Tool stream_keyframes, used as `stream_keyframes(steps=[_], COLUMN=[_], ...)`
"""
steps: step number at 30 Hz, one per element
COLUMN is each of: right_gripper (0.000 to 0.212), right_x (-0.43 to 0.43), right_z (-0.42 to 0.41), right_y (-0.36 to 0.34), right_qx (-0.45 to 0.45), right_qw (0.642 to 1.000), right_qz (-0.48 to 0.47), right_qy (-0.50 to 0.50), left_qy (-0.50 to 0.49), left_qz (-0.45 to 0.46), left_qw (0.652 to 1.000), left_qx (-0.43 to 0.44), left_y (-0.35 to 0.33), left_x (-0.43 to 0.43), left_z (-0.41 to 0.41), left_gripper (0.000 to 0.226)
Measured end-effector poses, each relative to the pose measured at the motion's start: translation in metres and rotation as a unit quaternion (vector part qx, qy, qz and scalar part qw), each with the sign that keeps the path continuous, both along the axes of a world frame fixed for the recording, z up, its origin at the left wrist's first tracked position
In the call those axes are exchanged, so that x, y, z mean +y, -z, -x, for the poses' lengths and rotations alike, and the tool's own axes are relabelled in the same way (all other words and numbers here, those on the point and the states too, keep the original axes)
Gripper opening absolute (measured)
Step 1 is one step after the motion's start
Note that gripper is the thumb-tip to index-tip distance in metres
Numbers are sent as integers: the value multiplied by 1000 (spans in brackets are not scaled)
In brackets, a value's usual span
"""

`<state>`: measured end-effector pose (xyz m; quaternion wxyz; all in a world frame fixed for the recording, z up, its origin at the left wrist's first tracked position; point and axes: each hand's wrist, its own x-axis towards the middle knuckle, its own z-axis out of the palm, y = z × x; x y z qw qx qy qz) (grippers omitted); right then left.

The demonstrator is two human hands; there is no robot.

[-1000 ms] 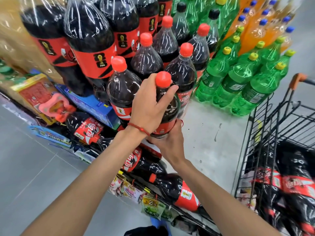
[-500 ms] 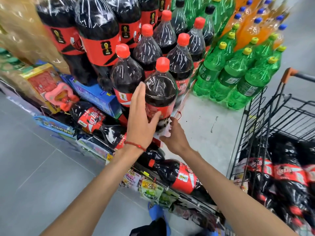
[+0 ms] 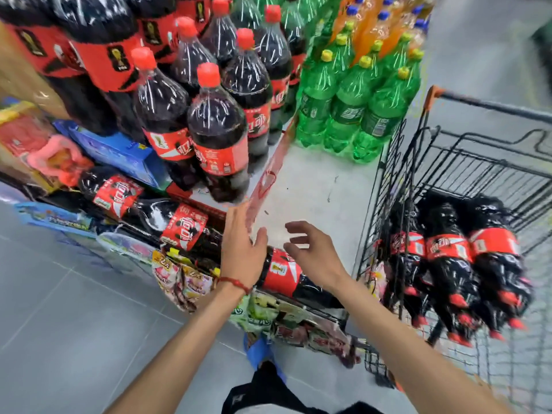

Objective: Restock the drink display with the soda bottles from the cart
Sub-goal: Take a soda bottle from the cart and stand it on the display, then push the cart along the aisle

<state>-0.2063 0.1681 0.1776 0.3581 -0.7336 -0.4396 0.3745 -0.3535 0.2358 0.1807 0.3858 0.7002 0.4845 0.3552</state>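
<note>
Fingers (image 3: pixel 239 215) of left hand (image 3: pixel 242 249) straight and close, those of right hand (image 3: pixel 316 255) spread, loosely bent; both empty, just below the display (image 3: pixel 313 180) front edge. Item: front cola bottle (image 3: pixel 219 135), upright at that edge against its row, label outward, presumably for shoppers. Alongside, cart (image 3: pixel 490 105) holds cola bottles (image 3: pixel 448 249) lying down, presumably next.

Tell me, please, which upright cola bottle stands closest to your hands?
The front-most cola bottle, just above the left hand; the others stand behind it.
</note>
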Motion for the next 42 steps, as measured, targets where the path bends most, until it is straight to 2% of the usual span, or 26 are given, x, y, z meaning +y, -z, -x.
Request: stream_keyframes(steps=[5, 8, 12, 16, 22, 27, 30, 32, 35, 38, 39, 42], right_gripper=[34, 34, 30, 30, 29, 33, 35, 39, 55, 71, 74, 70], right_x=[-95, -170, -257, -335, -397, -425, -437, -441, -448, -454, -455, -455], right_z=[-38, -69, -101, -131, -169, -195, -213, -226, -244, -253, -254, -257], right_y=[2, 5, 12, 20, 54, 92, 122, 141, 178, 209, 219, 236], right_qx=[-8, -35, -4, 6, 17, -11, -62, -111, -157, -157, -167, -232], right_qw=[999, 998, 995, 991, 976, 960, 953, 945, 920, 900, 894, 878], right_qz=[-18, -23, -10, 11, 70, 150, 214, 271, 355, 406, 416, 417], right_qy=[25, 47, 95, 136, 207, 237, 204, 147, 44, -2, -14, -37], left_qy=[48, 91, 129, 193, 273, 349, 392, 431, 477, 516, 513, 479], left_qz=[1, -8, 13, 44, 93, 142, 163, 156, 133, 106, 96, 23], left_qw=[999, 996, 991, 980, 954, 913, 879, 848, 791, 731, 727, 749], left_qx=[11, 18, 17, 20, 85, 157, 215, 267, 358, 434, 446, 457], left_y=[8, 18, 30, 40, 66, 110, 153, 180, 222, 245, 251, 255], left_x=[-77, -138, -212, -275, -312, -320, -323, -326, -333, -344, -349, -355], left_z=[-44, -78, -112, -143, -180, -219, -238, -245, -254, -260, -262, -263], left_gripper=[44, 48, 39, 40, 38, 37, 42, 43, 37, 45, 47, 54])
